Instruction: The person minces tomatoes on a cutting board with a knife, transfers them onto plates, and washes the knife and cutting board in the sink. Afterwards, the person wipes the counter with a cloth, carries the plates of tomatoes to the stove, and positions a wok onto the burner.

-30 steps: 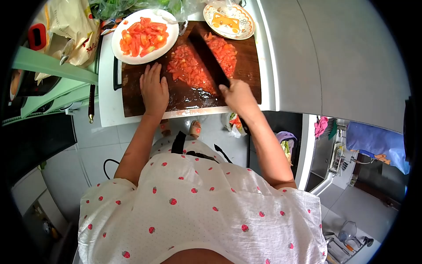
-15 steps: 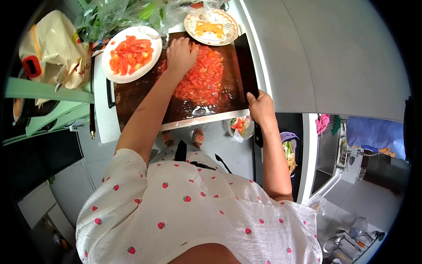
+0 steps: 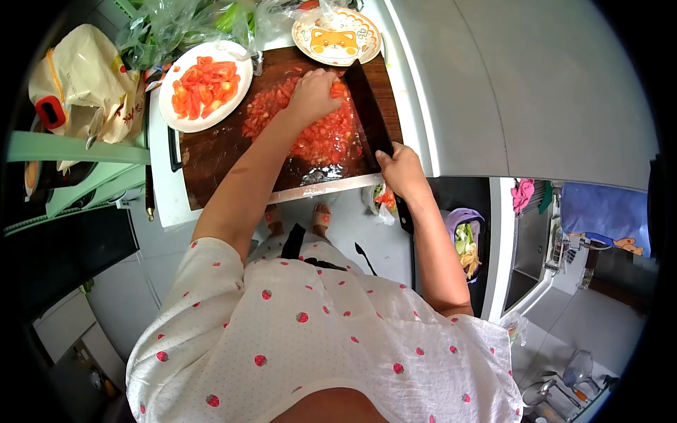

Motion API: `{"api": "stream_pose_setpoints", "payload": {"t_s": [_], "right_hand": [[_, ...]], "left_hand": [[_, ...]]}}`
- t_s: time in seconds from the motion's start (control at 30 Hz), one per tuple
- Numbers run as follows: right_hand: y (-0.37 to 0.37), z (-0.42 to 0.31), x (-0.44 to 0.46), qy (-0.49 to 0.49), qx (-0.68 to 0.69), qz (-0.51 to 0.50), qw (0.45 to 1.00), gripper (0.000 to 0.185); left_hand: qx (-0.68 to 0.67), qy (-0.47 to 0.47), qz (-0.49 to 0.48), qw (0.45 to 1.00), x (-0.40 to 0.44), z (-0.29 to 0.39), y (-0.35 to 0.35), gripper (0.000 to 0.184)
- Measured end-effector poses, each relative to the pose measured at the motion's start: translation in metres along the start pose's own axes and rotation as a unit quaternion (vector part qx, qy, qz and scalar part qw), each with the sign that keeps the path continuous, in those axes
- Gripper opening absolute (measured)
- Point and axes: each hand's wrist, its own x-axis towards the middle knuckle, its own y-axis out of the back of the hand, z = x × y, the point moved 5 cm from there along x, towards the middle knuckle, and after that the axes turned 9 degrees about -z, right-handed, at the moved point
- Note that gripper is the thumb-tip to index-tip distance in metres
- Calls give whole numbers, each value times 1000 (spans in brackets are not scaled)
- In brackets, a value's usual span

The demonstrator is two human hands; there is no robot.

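Chopped tomato (image 3: 321, 144) covers much of the dark wooden cutting board (image 3: 218, 158) in a wet, loose heap. My left hand (image 3: 316, 97) lies over the far part of the heap, its fingers curled down against tomato pieces; the fingertips are partly hidden. A larger tomato piece (image 3: 339, 90) shows beside those fingers. In my right hand (image 3: 404, 170) is the handle of a wide, dark-bladed kitchen knife (image 3: 369, 113). Its blade slants along the heap's right side, with the tip close to my left hand.
A white plate of tomato pieces (image 3: 166, 106) stands at the board's upper left. Behind the board is a fox-patterned plate (image 3: 333, 46), next to plastic-bagged greens (image 3: 183, 32). A cream bag (image 3: 88, 63) sits at far left. Below the counter's edge hangs a scrap bag (image 3: 381, 204).
The knife has moved left from the board's right edge to the tomato heap. My left hand has shifted right and its fingers have curled in.
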Motion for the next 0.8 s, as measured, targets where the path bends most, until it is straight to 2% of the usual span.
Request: {"api": "stream_pose_setpoints", "payload": {"t_s": [0.13, 0.2, 0.33, 0.47, 0.57, 0.73, 0.8], "right_hand": [[-5, -8, -12, -14, 12, -71, 997, 22], [-8, -18, -19, 1, 15, -88, 996, 21], [-10, -36, -19, 100, -38, -31, 994, 21], [-9, -56, -21, 94, -33, -12, 995, 23], [-37, -46, 13, 116, -160, -18, 980, 23], [-24, -70, -6, 102, -71, -31, 992, 23], [-38, -68, -2, 114, -118, -41, 986, 23]], "left_hand": [[-54, -56, 16, 997, -31, 0, 15, 29], [-32, -73, 49, 996, -60, 4, 32, 26], [24, -89, 124, 988, -113, -3, 47, 25], [8, -11, 190, 982, -147, -20, 58, 26], [-7, 36, 235, 971, -165, -27, 57, 26], [-4, 94, 266, 959, -187, -37, 58, 25], [-10, 107, 270, 957, -191, -43, 53, 25]]}}
